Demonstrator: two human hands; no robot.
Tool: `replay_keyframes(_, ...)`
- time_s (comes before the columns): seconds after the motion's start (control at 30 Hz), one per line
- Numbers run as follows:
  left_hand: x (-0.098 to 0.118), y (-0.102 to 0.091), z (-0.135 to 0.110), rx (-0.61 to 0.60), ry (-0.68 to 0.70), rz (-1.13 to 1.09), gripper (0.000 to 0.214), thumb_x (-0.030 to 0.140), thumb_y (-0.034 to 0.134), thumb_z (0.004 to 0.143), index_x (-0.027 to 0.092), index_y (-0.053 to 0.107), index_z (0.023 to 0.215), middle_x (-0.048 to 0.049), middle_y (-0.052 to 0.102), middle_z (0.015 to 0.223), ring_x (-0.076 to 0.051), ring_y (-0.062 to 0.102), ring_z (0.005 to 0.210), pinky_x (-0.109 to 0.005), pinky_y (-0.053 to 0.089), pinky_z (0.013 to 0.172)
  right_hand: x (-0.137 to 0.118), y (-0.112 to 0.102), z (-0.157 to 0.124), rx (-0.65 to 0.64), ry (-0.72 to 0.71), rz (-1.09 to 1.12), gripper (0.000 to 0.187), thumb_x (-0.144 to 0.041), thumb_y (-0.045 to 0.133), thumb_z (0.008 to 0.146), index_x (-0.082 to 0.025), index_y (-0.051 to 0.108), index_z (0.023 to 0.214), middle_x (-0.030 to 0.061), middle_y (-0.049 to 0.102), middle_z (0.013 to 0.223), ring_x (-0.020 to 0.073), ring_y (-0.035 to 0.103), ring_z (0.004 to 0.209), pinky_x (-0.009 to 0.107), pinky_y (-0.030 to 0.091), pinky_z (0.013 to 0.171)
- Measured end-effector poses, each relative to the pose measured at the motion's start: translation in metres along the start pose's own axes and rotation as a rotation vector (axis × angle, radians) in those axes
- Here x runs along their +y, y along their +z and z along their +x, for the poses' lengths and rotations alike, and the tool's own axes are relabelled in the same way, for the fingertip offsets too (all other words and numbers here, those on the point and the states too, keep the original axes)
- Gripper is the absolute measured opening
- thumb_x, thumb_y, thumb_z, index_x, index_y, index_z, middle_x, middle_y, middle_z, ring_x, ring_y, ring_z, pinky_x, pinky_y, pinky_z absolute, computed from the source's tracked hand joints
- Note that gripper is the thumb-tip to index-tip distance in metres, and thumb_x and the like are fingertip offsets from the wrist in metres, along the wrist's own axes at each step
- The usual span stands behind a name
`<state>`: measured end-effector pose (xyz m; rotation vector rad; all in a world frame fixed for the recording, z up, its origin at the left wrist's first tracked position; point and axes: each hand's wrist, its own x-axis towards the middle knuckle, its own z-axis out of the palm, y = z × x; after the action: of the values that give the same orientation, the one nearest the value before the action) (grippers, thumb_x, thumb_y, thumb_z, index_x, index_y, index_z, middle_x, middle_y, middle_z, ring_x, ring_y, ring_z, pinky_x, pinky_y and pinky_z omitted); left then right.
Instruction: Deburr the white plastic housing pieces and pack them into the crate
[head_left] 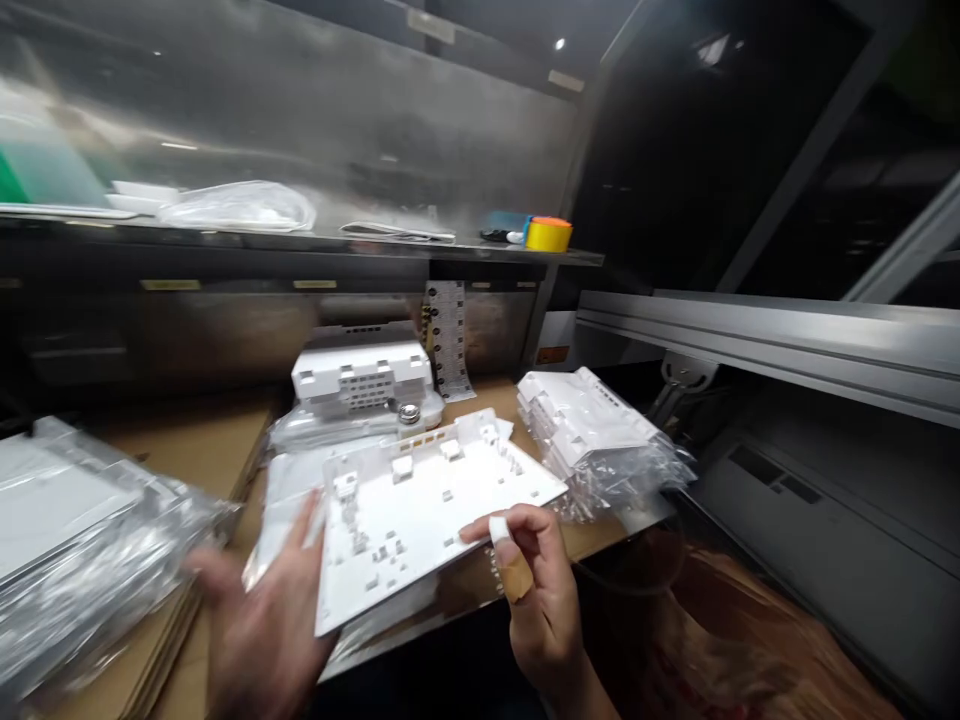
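A flat white plastic panel (420, 510) with small moulded clips lies tilted in front of me, above a cardboard-covered bench (202, 440). My right hand (536, 590) pinches the panel's near right edge; its fingertips are wrapped in white and tan tape. My left hand (262, 620) is blurred by motion and supports the panel's left side from below, with the fingers spread. Under the panel lies a clear plastic bag (281, 490).
A stack of white panels in clear bags (592, 430) sits to the right. More bagged white parts (75, 540) lie at left. A white housing (364, 375) stands behind, with a strip of labels (448, 335). Yellow tape roll (547, 233) on the shelf. A metal rail (765, 335) runs on the right.
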<state>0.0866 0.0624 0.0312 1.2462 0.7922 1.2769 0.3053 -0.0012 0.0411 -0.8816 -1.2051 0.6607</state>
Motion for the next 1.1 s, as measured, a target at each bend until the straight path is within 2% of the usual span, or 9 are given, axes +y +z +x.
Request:
replay_keyframes(0.1,0.015,0.017,0.001,-0.021,-0.38,-0.571,0.061,0.053,0.042,0.098,0.017,0.052,0.148,-0.0162,0.062,0.145,-0.034,0.041,0.147,-0.056,0.033,0.122,0.011,-0.003,-0.012,-0.1,0.058,0.01,0.012,-0.033,0.055,0.104,-0.027,0.058,0.114,0.0064,0.076,0.106,0.0198,0.073,0.103,0.036,0.059,0.093)
replay_keyframes(0.17,0.021,0.024,0.005,-0.064,-0.463,-0.774,0.058,0.031,0.046,0.099,0.013,0.043,0.154,-0.0204,0.061,0.145,-0.038,0.048,0.142,-0.063,0.033,0.121,0.013,-0.008,-0.016,-0.172,0.191,0.06,0.013,-0.034,0.054,0.104,-0.027,0.059,0.113,0.0079,0.076,0.109,0.0217,0.074,0.102,0.039,0.062,0.091)
replay_keyframes(0.23,0.025,0.029,0.007,0.056,-0.51,-0.868,0.061,0.024,0.048,0.099,0.013,0.036,0.158,-0.0217,0.06,0.146,-0.04,0.053,0.137,-0.066,0.035,0.119,0.011,-0.012,-0.016,-0.239,0.32,0.059,0.015,-0.037,0.055,0.103,-0.027,0.061,0.112,0.0104,0.071,0.123,0.0226,0.075,0.097,0.039,0.065,0.081)
replay_keyframes(0.3,0.027,0.036,0.007,0.276,-0.494,-0.865,0.064,0.022,0.053,0.099,0.018,0.033,0.159,-0.0196,0.06,0.146,-0.04,0.057,0.134,-0.066,0.039,0.118,0.005,-0.011,-0.017,-0.274,0.318,-0.083,0.014,-0.037,0.062,0.099,-0.028,0.066,0.11,0.0107,0.064,0.135,0.0228,0.074,0.098,0.035,0.065,0.075)
replay_keyframes(0.4,0.03,0.049,0.003,0.455,-0.342,-0.762,0.064,0.016,0.058,0.097,0.028,0.039,0.157,-0.012,0.061,0.148,-0.035,0.059,0.133,-0.06,0.044,0.117,-0.006,0.003,-0.019,-0.298,0.065,-0.333,0.015,-0.029,0.074,0.091,-0.03,0.073,0.106,0.0075,0.067,0.116,0.0216,0.071,0.1,0.03,0.062,0.079)
replay_keyframes(0.5,0.034,0.056,-0.002,0.456,-0.224,-0.674,0.063,0.013,0.059,0.097,0.035,0.042,0.154,-0.0065,0.062,0.147,-0.031,0.059,0.134,-0.057,0.046,0.117,-0.011,0.025,-0.023,-0.327,-0.098,-0.352,0.021,-0.022,0.076,0.089,-0.029,0.074,0.109,0.0047,0.064,0.098,0.0174,0.07,0.085,0.026,0.061,0.071)
replay_keyframes(0.63,0.038,0.056,-0.007,0.464,-0.205,-0.638,0.066,0.014,0.061,0.096,0.039,0.041,0.154,-0.0059,0.065,0.144,-0.031,0.062,0.131,-0.056,0.048,0.115,-0.008,0.042,-0.029,-0.369,-0.109,-0.326,0.022,-0.019,0.073,0.091,-0.028,0.073,0.111,0.0057,0.06,0.106,0.0124,0.066,0.071,0.027,0.061,0.064)
replay_keyframes(0.77,0.039,0.055,-0.009,0.458,-0.197,-0.657,0.067,0.013,0.06,0.097,0.04,0.039,0.155,-0.0057,0.063,0.146,-0.03,0.062,0.131,-0.055,0.048,0.115,-0.009,0.044,-0.03,-0.349,-0.126,-0.331,0.018,-0.018,0.074,0.09,-0.027,0.074,0.106,0.0059,0.059,0.109,0.0106,0.065,0.066,0.026,0.06,0.06)
replay_keyframes(1.1,0.038,0.048,-0.007,0.425,-0.192,-0.678,0.068,0.011,0.051,0.101,0.043,0.031,0.158,-0.0067,0.059,0.151,-0.032,0.057,0.136,-0.06,0.04,0.119,-0.011,0.045,-0.027,-0.343,-0.225,-0.366,0.019,-0.014,0.073,0.09,-0.021,0.075,0.107,0.0064,0.058,0.107,0.0113,0.065,0.075,0.026,0.06,0.07)
